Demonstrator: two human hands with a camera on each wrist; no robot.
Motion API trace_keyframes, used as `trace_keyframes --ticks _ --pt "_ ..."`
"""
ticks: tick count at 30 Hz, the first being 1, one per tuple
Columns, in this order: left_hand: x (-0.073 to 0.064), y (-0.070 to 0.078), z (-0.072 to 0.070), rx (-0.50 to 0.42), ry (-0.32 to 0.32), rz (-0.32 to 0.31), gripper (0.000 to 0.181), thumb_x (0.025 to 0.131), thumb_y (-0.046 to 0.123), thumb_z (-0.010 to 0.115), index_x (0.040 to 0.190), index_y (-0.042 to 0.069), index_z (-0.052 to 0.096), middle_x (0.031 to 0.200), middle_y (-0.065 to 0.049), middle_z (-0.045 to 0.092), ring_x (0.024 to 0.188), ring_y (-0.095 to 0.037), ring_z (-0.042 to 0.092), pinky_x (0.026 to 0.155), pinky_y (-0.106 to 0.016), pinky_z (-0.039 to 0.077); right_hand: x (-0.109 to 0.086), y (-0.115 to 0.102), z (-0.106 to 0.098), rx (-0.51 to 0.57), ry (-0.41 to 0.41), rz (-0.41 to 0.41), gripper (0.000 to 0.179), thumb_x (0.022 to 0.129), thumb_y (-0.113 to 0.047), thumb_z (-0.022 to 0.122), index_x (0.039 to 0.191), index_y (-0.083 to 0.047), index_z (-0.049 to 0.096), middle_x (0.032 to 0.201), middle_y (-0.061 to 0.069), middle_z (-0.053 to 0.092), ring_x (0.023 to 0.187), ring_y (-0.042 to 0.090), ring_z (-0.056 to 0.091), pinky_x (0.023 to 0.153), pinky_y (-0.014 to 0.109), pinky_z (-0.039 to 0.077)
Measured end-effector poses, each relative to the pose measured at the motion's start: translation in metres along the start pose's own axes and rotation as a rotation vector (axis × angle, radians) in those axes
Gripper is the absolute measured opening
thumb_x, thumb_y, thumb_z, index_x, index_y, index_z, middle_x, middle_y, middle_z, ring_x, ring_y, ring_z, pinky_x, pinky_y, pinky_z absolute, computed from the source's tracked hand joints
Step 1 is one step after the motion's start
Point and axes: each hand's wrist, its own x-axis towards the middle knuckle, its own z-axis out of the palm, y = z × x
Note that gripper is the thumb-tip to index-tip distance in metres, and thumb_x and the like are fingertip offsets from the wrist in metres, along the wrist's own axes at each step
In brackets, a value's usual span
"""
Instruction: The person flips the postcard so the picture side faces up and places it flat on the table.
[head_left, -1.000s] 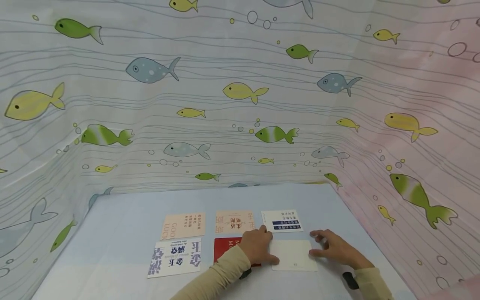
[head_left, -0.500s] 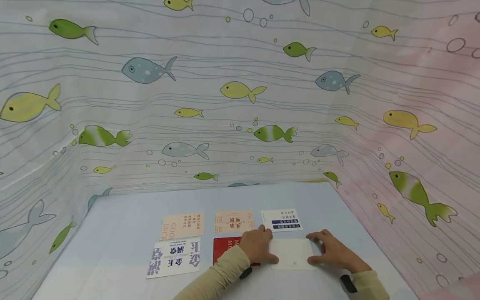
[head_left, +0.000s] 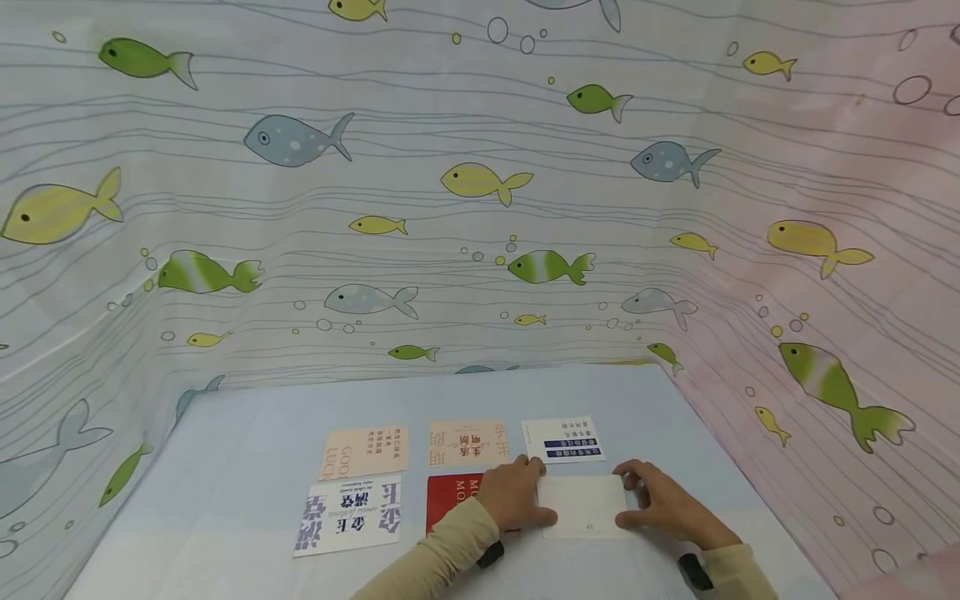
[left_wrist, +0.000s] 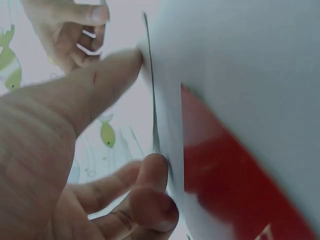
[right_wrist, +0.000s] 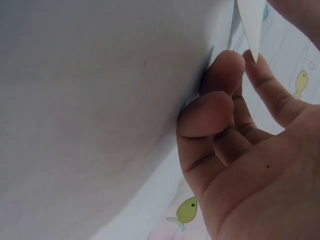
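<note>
A blank white card (head_left: 583, 507) with a tiny mark near its lower edge lies in the near row, at the right end. My left hand (head_left: 513, 496) holds its left side, thumb on the lower part and fingertips at the upper corner. In the left wrist view the thumb (left_wrist: 117, 70) meets the card's edge. My right hand (head_left: 663, 504) holds the right side between thumb and forefinger, the other fingers curled in. The card's corner (right_wrist: 250, 30) rises thin beside the forefinger in the right wrist view. A red card (head_left: 452, 498) is partly hidden behind my left hand.
Beyond lie a white card with blue bands (head_left: 562, 440), a peach card with red characters (head_left: 468, 443) and a peach "LUCK" card (head_left: 365, 452). A white card with purple characters (head_left: 348, 517) is near left. Fish-patterned cloth (head_left: 480, 225) surrounds the pale table (head_left: 225, 467).
My right hand has moved slightly left, its fingers closing onto the blank card's right side. The card has shifted a little left. My left hand stays nearly still.
</note>
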Motion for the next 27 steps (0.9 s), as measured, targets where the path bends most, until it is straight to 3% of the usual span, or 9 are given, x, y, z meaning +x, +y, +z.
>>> trace_keyframes --ticks 4,11,19,24,27 --pt "-0.003 0.002 0.001 -0.061 0.049 -0.053 0.062 0.076 0.045 0.086 0.122 0.010 0.066 0.081 0.000 0.066 0.061 -0.013 0.050 0.055 -0.030 0.042 -0.002 0.001 0.001 0.031 -0.005 -0.020 0.075 0.068 -0.028 0.095 0.129 -0.008 0.055 0.101 0.004 0.055 0.075 0.018 0.050 0.062 0.028 0.042" --pt "-0.010 0.001 -0.004 -0.256 0.106 -0.136 0.037 0.085 0.032 0.079 0.113 0.008 0.073 0.057 0.012 0.055 0.052 -0.006 0.050 0.050 -0.027 0.038 -0.006 0.001 0.001 0.081 0.014 -0.031 0.074 0.071 -0.026 0.094 0.129 -0.010 0.052 0.101 0.005 0.052 0.074 0.017 0.050 0.060 0.027 0.042" --pt "-0.014 0.000 -0.003 -0.576 -0.003 -0.187 0.028 0.094 0.027 0.070 0.108 0.003 0.072 0.052 0.008 0.062 0.037 -0.010 0.053 0.051 -0.027 0.043 -0.009 0.002 -0.002 0.149 -0.004 -0.095 0.072 0.075 -0.022 0.091 0.131 -0.009 0.047 0.101 0.009 0.051 0.073 0.015 0.050 0.061 0.027 0.043" --pt "-0.012 -0.001 0.001 -0.783 -0.056 -0.230 0.028 0.096 0.024 0.067 0.113 0.001 0.068 0.060 0.003 0.068 0.042 -0.013 0.060 0.043 -0.024 0.040 -0.010 0.003 -0.002 0.127 -0.002 -0.116 0.071 0.076 -0.024 0.091 0.130 -0.011 0.046 0.098 0.006 0.052 0.073 0.012 0.051 0.061 0.026 0.044" --pt "-0.012 -0.002 0.002 -0.851 -0.057 -0.239 0.025 0.097 0.022 0.066 0.112 0.001 0.068 0.062 0.002 0.069 0.044 -0.014 0.062 0.040 -0.024 0.040 -0.011 0.003 -0.002 0.119 0.002 -0.127 0.070 0.078 -0.025 0.090 0.130 -0.011 0.046 0.097 0.005 0.052 0.072 0.011 0.051 0.061 0.026 0.044"
